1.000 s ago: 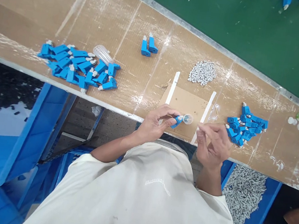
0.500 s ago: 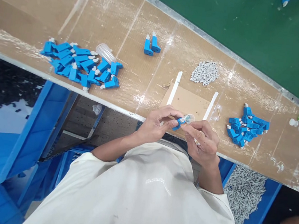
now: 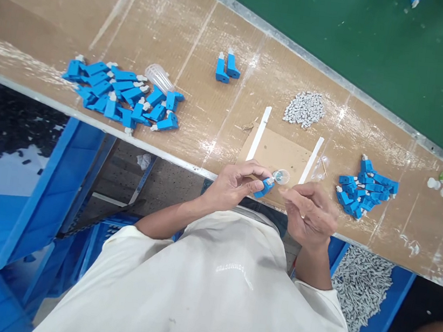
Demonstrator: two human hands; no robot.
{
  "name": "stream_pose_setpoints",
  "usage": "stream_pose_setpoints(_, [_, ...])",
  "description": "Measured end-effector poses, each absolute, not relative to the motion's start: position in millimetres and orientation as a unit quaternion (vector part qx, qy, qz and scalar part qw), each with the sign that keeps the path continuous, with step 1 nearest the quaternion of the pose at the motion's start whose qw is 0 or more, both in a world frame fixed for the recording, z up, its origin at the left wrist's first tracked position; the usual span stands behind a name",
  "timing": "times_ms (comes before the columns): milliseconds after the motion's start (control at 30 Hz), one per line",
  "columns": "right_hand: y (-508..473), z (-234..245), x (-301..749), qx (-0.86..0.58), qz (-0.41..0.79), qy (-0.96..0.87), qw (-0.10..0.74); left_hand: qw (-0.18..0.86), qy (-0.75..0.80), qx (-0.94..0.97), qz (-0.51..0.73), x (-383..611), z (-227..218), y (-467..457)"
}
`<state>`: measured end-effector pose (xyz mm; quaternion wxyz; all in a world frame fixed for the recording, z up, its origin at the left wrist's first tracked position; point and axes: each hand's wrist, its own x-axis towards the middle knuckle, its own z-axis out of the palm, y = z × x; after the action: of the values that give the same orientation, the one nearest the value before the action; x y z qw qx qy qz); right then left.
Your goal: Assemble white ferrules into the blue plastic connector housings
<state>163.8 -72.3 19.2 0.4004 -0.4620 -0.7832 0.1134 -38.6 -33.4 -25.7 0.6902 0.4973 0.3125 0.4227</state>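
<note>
My left hand (image 3: 237, 185) grips a blue plastic part (image 3: 264, 188) with a whitish tip, between thumb and fingers near the table's front edge. My right hand (image 3: 311, 213) is just to the right of it, with thumb and index finger pinched together; whatever sits in the pinch is too small to make out. A small clear cup (image 3: 281, 176) stands just beyond the blue part. Under it lies a brown cardboard sheet (image 3: 285, 148) with a white strip along each side. A pile of small grey pieces (image 3: 304, 109) lies beyond the sheet.
Blue parts with white tips lie in a left heap (image 3: 122, 96), a right heap (image 3: 365, 188) and a pair (image 3: 226, 68) farther back. A clear plastic cup (image 3: 159, 78) touches the left heap. Below the table edge stands a blue bin (image 3: 395, 287) of grey pieces.
My right hand has drawn back to the right, away from the blue part, opening a gap between the hands. More of the small clear cup shows. My left hand has barely moved.
</note>
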Motion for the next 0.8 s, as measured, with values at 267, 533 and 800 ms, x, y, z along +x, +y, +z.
stream_pose_setpoints(267, [-75,26,166,-0.494,0.049,-0.747,0.441,0.656,0.305,0.54,0.43,-39,-22,-34])
stream_pose_setpoints(533, [-77,28,166,-0.497,0.047,-0.759,0.418,0.612,0.322,0.586,0.422,-42,-17,-37])
stream_pose_setpoints(800, [-75,24,162,-0.502,0.082,-0.751,0.421,0.6,0.318,0.597,0.426,-43,-13,-38])
